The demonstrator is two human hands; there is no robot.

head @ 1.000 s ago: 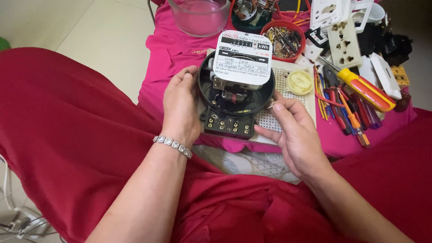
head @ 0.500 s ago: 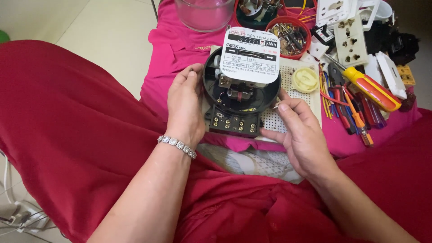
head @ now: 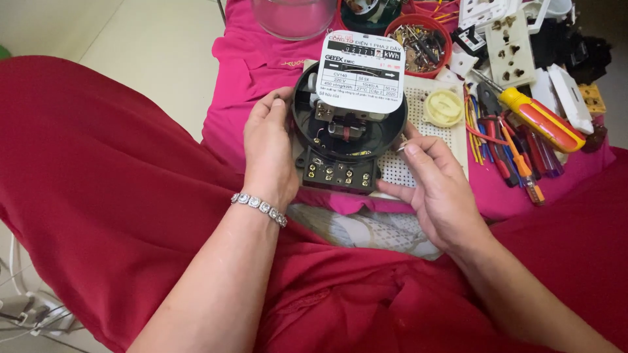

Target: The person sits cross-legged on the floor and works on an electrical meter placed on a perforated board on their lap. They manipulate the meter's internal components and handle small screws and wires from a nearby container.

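Both hands have slid a little up and to the right in the picture since the earlier frames, and the round black meter (head: 348, 124) came along with them. On the left side of the frame a big red cloth (head: 98, 183) covers the lap. Next comes the left hand (head: 269, 153), with a shiny bracelet (head: 258, 206) on the wrist; it is wrapped around the left edge of the meter. The meter sits in the upper middle of the frame, open, with a white label plate (head: 361, 72) on top and a row of screws at the bottom. The right hand (head: 438, 189) holds the meter's lower right side, thumb pressed near the rim. Behind it lies a white board full of holes (head: 418, 131). Far right, on the pink cloth (head: 242, 72), lie a yellow and red screwdriver (head: 540, 117) and white sockets (head: 510, 49).
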